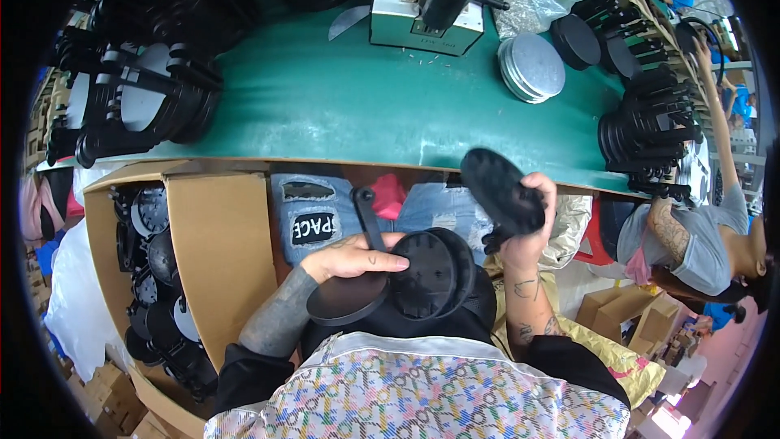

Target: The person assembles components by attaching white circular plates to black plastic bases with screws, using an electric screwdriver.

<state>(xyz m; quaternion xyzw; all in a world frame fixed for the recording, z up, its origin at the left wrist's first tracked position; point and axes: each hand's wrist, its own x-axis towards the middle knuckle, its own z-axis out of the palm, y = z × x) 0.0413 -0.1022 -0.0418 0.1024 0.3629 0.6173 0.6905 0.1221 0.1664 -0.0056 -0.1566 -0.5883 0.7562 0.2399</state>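
Observation:
My left hand [353, 258] is closed, its thumb lying over the edge of a black round plastic part [424, 272] with small notches on its face. A black bar with a ringed end [370, 213] sticks up beside the fingers. Under the wrist lies a smooth black disc [348, 299], low against my lap. Out to the right, my right hand [532, 223] grips a black round plate [501, 187], held tilted with its broad face toward the left. A small knobbed joint shows at that plate's lower end. My right fingertips are partly behind it.
A green-topped table [341, 106] spans the front. On it stand a screw-feeding machine [426, 12], stacked silver discs [532, 69], a bag of screws [536, 0] and black armed parts [142, 97]. Left, a cardboard box [223, 260] holds similar parts. A co-worker [686, 236] is at right.

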